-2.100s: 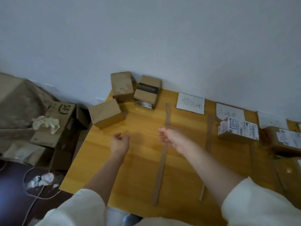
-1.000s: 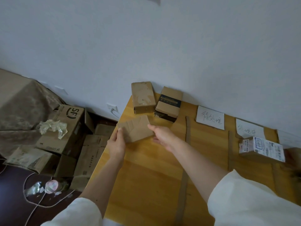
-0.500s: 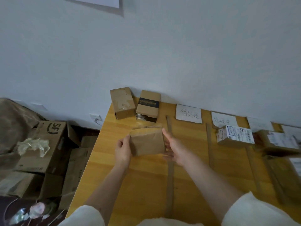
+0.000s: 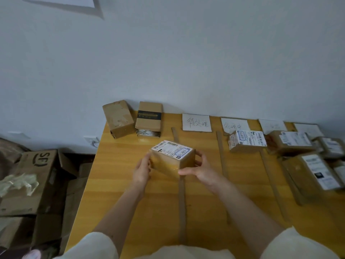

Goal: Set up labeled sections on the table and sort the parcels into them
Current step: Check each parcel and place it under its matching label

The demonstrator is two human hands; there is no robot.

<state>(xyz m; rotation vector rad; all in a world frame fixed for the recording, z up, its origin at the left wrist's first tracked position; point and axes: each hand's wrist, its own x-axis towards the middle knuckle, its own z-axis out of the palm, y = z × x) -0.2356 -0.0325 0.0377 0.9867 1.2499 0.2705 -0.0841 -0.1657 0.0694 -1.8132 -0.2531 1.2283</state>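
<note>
- I hold the small brown cardboard parcel with a white shipping label [image 4: 172,157] between both hands above the yellow wooden table [image 4: 119,184], near the cardboard strip divider [image 4: 182,202].
- My left hand [image 4: 142,171] clasps its 9 o'clock end, fingers curled onto the side; my right hand [image 4: 202,171] cups the 3 o'clock end, thumb stretched along the near face.
- It looks stiff and light, I judge; the taped faces may be slick, so gripping opposite ends suits.
- The handwritten white paper label [image 4: 197,122] lies at 1 o'clock from the parcel.
</note>
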